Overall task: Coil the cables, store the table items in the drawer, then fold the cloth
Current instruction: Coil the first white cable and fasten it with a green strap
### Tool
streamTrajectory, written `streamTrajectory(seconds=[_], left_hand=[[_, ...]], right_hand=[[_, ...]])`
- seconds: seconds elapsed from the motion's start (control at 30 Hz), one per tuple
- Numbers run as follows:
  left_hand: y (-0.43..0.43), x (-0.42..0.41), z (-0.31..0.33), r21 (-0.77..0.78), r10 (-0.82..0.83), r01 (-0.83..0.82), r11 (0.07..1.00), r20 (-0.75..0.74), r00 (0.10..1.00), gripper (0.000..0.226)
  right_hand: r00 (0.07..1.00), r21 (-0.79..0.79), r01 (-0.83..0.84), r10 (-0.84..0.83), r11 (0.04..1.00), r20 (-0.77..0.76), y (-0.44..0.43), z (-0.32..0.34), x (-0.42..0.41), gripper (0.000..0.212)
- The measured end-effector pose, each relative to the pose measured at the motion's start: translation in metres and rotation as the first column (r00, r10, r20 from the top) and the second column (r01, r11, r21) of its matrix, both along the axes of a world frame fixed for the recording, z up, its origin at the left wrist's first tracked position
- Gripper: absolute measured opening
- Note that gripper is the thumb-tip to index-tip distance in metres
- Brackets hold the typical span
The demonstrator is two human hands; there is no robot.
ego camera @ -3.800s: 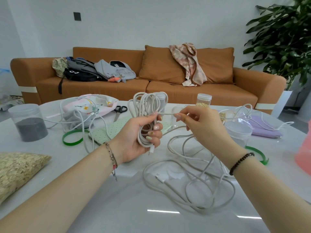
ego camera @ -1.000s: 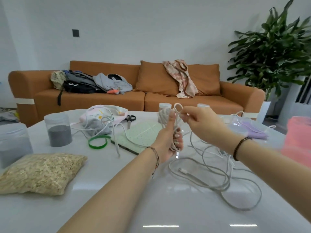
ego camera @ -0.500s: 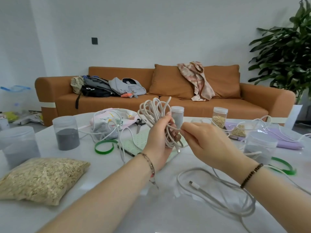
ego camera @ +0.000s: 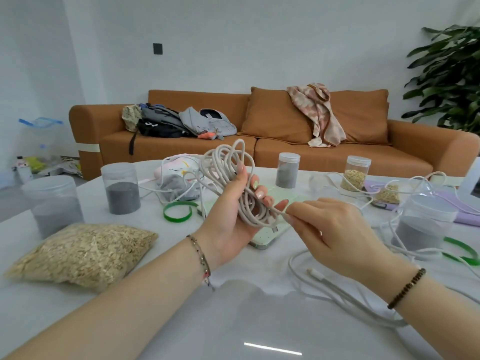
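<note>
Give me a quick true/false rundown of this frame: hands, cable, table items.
1. The left hand grips a coiled cable bundle. True.
2. The right hand lies empty on the table. False: it pinches a strand leading from the bundle.
3. All the cable is coiled. False: loose cable lies on the table below the right hand.
4. A bag of flakes lies left of the left forearm. True.
5. The green ring sits on top of a jar. False: it lies on the table beside the grey-powder jar.
</note>
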State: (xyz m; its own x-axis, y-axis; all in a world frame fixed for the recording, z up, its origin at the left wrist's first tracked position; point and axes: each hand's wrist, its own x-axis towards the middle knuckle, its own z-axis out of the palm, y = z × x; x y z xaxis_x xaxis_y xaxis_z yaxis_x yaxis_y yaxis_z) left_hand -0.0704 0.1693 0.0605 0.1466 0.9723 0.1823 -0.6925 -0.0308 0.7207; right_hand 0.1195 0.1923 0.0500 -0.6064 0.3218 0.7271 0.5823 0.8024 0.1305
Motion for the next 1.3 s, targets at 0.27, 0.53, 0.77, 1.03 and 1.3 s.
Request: streamTrajectory(seconds=[0.27,0.53,0.77,1.03,1.3], left_hand=[[0.012,-0.023,0.002,-0.111,0.197,-0.183,0.977,0.127,0.972,0.046],[0.010,-0.021,-0.005,-0.182,0.108,-0.097,0.979,0.050,0.993,0.038],[0.006,-0.013,-0.012,-0.196,-0.014,0.001,0.981,-0.063,0.998,0.036],[-0.004,-0.003,-0.012,-0.217,-0.215,0.159,0.963,-0.264,0.940,0.029],[-0.004,0.004,-0.021,-0.280,-0.196,0.096,0.955,-0.357,0.913,0.029]], right_hand=[[0.997,-0.141,-0.061,0.068,0.988,0.046,0.008,-0.010,0.005,0.034],[0.971,-0.561,-0.055,-0.087,0.826,-0.223,0.021,-0.013,0.021,0.061],[0.939,-0.580,-0.145,-0.072,0.801,-0.335,0.014,-0.005,0.019,0.051],[0.937,-0.473,-0.175,-0.001,0.864,-0.350,0.020,-0.010,0.019,0.049],[0.988,-0.217,-0.100,0.071,0.971,-0.138,0.035,-0.014,0.028,0.041]])
